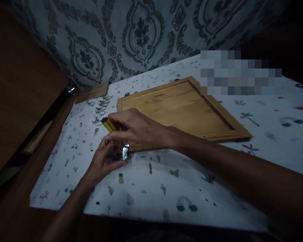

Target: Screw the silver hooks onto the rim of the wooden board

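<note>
A screwdriver (109, 124) with a yellow-and-black handle is gripped in my right hand (137, 126); its shaft is hidden by the fingers. My left hand (104, 161) is closed, thumb and fingers around a small shiny metal hinge (125, 152) at the near left corner of a framed wooden door panel (164, 107). The panel lies flat on the cloth, and small dark holes show along its near edge beside the hinge. Part of the hinge and that corner are covered by my hands.
Several loose metal fittings (101, 107) lie left of the panel, near a piece of brown cardboard (94, 91). A printed white cloth (154, 188) covers the table. Behind rises patterned fabric (141, 30); a brown wooden surface (20, 84) stands at left.
</note>
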The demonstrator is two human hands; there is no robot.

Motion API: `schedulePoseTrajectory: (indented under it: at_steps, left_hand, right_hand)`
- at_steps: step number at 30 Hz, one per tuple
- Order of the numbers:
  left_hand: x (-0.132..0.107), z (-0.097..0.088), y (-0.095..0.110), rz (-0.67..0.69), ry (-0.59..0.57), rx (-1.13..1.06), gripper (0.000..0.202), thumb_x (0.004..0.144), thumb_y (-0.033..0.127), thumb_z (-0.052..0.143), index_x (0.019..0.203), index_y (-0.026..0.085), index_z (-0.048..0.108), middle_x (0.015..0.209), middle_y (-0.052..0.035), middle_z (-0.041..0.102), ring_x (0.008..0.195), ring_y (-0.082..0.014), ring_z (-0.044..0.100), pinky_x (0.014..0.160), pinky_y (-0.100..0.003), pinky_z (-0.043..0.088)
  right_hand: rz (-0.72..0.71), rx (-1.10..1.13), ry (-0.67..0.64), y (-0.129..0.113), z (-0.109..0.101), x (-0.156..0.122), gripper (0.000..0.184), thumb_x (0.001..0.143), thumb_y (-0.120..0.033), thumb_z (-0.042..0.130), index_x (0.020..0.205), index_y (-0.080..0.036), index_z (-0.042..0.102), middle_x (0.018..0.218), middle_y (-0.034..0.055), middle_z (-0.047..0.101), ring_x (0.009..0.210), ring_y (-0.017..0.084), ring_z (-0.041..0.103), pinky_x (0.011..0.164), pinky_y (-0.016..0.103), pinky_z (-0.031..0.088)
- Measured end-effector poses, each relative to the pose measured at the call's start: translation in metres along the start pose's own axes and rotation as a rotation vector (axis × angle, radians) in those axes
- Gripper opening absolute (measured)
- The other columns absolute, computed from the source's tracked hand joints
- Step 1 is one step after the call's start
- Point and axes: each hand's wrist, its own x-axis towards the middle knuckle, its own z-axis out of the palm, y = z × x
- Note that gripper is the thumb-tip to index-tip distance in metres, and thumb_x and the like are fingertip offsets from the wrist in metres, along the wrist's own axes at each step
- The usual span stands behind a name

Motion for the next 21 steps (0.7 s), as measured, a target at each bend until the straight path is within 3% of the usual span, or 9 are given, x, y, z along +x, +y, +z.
schedulePoseTrajectory:
  at_steps: [10,21]
  left_hand:
    - [0.002,0.0,-0.001,0.013,0.019,0.034,0.046,0.076,0.041,0.083,0.117,0.028,0.068,0.116,-0.0052,0.062,0.114,-0.0297,0.056,0.098,-0.043,0.05]
    - [0.003,0.001,0.002,0.0,0.016,-0.038,0.033,0.077,0.046,0.082,0.099,0.025,0.068,0.111,-0.0057,0.059,0.11,-0.027,0.057,0.094,-0.039,0.05]
  right_hand:
    - [0.029,-0.098,0.05,-0.003,0.01,-0.001,0.039,0.089,-0.024,0.069,0.07,-0.021,0.034,0.064,-0.0077,0.041,0.06,0.009,0.037,0.06,0.026,0.026]
    - [0.11,-0.112,0.119,-0.02,-0.001,0.001,0.036,0.093,-0.025,0.065,0.069,-0.02,0.039,0.065,-0.0072,0.042,0.062,0.008,0.039,0.062,0.026,0.029]
